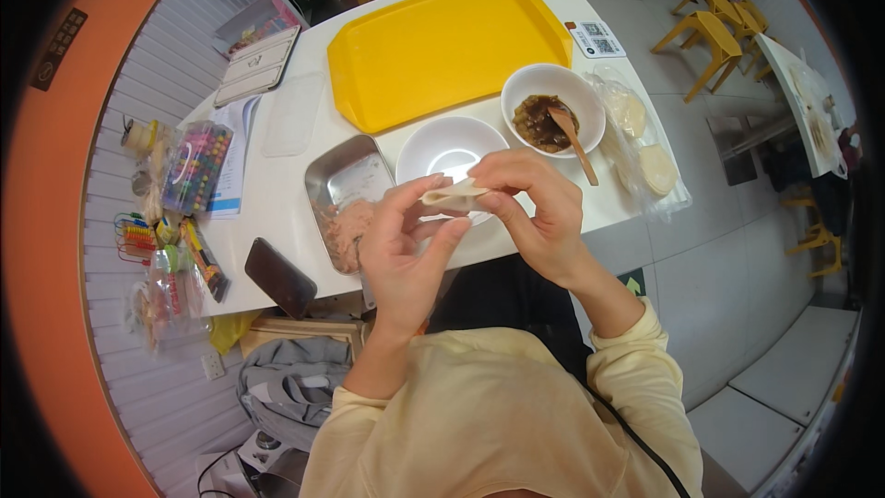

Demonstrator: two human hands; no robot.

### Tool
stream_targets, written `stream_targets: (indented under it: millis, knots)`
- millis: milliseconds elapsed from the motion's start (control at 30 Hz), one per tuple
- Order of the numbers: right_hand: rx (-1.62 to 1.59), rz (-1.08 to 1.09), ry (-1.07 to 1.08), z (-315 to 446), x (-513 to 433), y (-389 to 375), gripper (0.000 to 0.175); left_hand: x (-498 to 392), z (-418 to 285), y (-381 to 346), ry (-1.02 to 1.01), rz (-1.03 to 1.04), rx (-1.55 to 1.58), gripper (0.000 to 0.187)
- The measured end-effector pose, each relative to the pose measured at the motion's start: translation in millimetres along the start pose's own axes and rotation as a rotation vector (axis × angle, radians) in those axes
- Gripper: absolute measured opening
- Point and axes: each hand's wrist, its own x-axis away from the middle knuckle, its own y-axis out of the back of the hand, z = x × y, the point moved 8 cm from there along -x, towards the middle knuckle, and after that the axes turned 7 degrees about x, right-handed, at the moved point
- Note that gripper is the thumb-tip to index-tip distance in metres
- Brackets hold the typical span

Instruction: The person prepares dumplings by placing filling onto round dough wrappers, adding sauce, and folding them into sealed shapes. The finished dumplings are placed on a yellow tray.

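Observation:
Between my two hands is a dumpling wrapper point(449, 198), folded over, with a gap still showing along its near left side. The fingers and thumb of my left hand point(415, 221) support its left part. My right hand point(536, 211) pinches its right end between thumb and fingers. Under the hands stands a white bowl point(449, 135), partly hidden by them. Left of it, a steel tray point(356, 166) holds pink minced filling point(349, 225). At the right, a white bowl point(515, 86) contains a dark brown sauce mix point(536, 124) and a wooden spoon point(574, 142).
A yellow serving tray point(449, 48) covers the table's far side. Round wrappers point(657, 169) lie in plastic film near the right edge. At the left are a phone point(280, 277), a clear lid point(294, 114), papers point(235, 159) and a case of colored markers point(197, 166).

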Motion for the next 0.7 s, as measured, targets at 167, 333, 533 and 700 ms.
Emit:
stream_targets:
  millis: [167, 333, 533, 700]
  knots:
    - [0.185, -0.081, 0.211, 9.6, -0.8, 3.1, 0.024, 3.0, -0.5, 6.6, 0.051, -0.046, -0.054, 0.028]
    - [0.257, -0.058, 0.268, 11.7, 3.0, 0.2, 0.025, 1.6, -13.9, 5.0, -0.104, -0.083, -0.323, 0.022]
    - [0.332, -0.051, 0.314, 13.7, 5.2, -3.0, 0.024, 5.1, -45.5, -15.8, -0.503, -0.034, -0.753, 0.023]
    - [0.373, -0.042, 0.319, 17.7, 6.3, -3.9, 0.023, 5.6, -55.7, -24.0, -0.679, 0.000, -0.857, 0.018]
